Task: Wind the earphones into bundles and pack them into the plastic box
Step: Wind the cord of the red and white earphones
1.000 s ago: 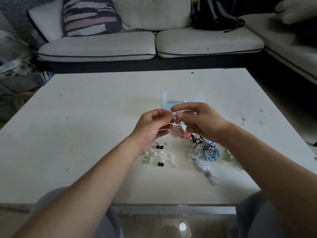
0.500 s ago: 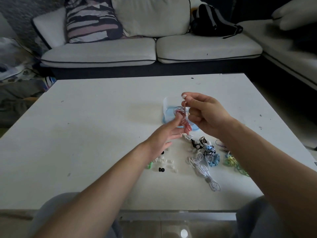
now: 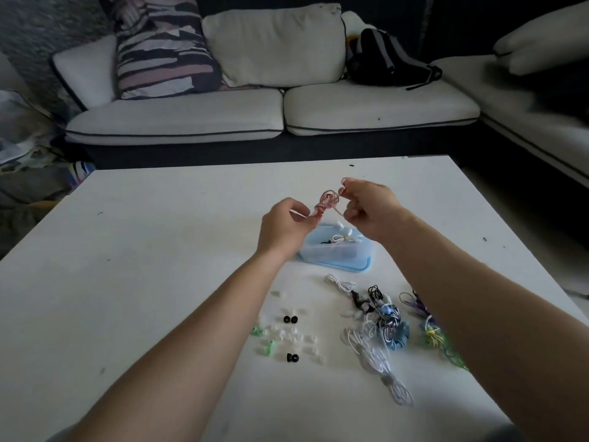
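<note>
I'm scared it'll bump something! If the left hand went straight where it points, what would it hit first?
Probably the right hand, just past the pink earphone cord bundle that the left hand pinches. The clear plastic box with blue base seems lower; depth is unclear.

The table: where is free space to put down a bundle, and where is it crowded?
Free: the wide left part of the table, left of the ear tips, and the far strip behind the plastic box. Crowded: the tangled earphones on the near right.
</note>
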The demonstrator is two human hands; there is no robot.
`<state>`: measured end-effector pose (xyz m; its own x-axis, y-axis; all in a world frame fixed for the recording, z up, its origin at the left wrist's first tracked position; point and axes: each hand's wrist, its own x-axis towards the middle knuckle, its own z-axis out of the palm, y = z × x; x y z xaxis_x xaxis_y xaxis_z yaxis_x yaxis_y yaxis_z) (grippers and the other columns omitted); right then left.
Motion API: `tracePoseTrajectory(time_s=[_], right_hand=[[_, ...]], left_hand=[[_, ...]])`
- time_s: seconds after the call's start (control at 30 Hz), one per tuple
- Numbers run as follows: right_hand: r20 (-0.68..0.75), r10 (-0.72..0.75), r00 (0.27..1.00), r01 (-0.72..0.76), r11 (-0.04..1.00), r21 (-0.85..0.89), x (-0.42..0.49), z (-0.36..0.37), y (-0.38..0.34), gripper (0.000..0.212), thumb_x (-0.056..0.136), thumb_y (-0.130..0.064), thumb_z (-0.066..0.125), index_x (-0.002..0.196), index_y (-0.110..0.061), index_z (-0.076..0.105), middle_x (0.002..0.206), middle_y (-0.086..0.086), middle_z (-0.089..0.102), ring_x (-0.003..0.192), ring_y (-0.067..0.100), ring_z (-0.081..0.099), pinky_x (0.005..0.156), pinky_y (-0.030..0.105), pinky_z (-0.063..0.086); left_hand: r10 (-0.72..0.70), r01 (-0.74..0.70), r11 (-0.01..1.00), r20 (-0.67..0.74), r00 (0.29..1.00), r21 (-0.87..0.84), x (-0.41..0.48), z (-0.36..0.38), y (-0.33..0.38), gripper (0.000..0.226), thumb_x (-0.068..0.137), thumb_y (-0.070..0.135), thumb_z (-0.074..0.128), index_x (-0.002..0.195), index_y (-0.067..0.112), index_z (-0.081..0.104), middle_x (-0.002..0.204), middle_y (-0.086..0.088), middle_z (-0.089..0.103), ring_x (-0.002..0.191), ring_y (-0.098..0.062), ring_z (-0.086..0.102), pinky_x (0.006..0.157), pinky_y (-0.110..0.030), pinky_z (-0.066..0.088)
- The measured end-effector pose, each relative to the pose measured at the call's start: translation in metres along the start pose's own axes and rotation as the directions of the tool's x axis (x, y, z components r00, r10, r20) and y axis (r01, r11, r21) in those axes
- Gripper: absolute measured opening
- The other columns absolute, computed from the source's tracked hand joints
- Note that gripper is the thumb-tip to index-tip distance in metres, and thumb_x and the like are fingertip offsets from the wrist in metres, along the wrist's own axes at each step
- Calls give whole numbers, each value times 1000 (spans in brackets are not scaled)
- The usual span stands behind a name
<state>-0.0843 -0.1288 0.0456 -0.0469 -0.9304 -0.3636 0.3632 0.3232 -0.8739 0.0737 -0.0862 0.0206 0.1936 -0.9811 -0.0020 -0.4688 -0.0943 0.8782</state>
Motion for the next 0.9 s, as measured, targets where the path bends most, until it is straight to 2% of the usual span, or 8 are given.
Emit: tracePoseTrajectory(time_s=[0.1, 0.23, 0.37, 0.53, 0.57, 0.6, 0.7, 0.9], right_hand=[[-111, 40, 993, -58, 985, -163, 27, -3, 14, 12, 94, -4, 58, 83, -4, 62, 73, 12, 59, 48, 15, 36, 46, 25, 33], [-64, -36, 997, -7, 820, -572, 51, -10, 29, 15, 89, -4, 55, 82, -5, 67, 75, 14, 61, 61, 23, 50, 61, 32, 44], [4, -33, 999, 23, 574, -819, 59, -11, 30, 28, 87, -12, 54, 106, 4, 68, 83, 12, 60, 73, 22, 53, 64, 33, 44], [22, -125, 992, 88, 558, -825, 47, -15, 26, 38, 91, -13, 49, 122, 5, 59, 89, 20, 61, 74, 28, 47, 70, 32, 40], [39, -158, 987, 122, 560, -819, 41, -17, 25, 38, 90, -12, 47, 123, 5, 57, 96, 22, 65, 82, 16, 37, 75, 37, 47], [48, -191, 980, 149, 558, -816, 34, -19, 23, 38, 90, -8, 45, 123, 6, 57, 109, 25, 67, 125, 36, 49, 86, 46, 53], [69, -251, 965, 202, 556, -806, 13, -27, 20, 35, 89, -4, 43, 117, 8, 61, 121, 25, 62, 119, 42, 54, 101, 54, 45], [157, -249, 956, 275, 567, -777, -31, -55, 18, 28, 91, -2, 47, 91, -13, 73, 82, 6, 75, 77, 19, 69, 73, 34, 56]], left_hand=[[134, -115, 878, -9, 991, 464, 19, 12, -10, 17, 84, 46, 69, 85, 30, 63, 85, 10, 72, 79, -16, 65, 70, -30, 49], [241, -194, 709, 27, 970, 678, 36, 28, -18, 9, 88, 29, 63, 97, 30, 67, 92, 4, 73, 87, -23, 65, 72, -31, 44], [208, -202, 676, 79, 975, 708, 44, 35, -23, 27, 88, 16, 60, 111, 29, 65, 106, -1, 71, 98, -26, 64, 74, -32, 45], [125, -153, 790, 88, 988, 594, 40, 26, -30, 45, 88, 10, 53, 127, 32, 62, 124, 3, 66, 115, -23, 60, 86, -33, 48], [119, -145, 814, 84, 989, 563, 38, 23, -30, 45, 89, 11, 54, 128, 32, 62, 126, 4, 66, 116, -22, 59, 88, -33, 48], [117, -137, 833, 71, 991, 537, 33, 19, -30, 43, 90, 14, 54, 128, 32, 62, 128, 5, 65, 117, -21, 59, 89, -33, 48], [149, -144, 879, 25, 989, 455, 16, 9, -28, 34, 92, 20, 57, 123, 31, 65, 126, 8, 66, 112, -19, 60, 90, -31, 48], [240, -256, 901, 90, 967, 351, -32, 6, -22, 19, 88, 16, 59, 94, 29, 71, 99, 11, 70, 87, -13, 63, 78, -29, 51]])
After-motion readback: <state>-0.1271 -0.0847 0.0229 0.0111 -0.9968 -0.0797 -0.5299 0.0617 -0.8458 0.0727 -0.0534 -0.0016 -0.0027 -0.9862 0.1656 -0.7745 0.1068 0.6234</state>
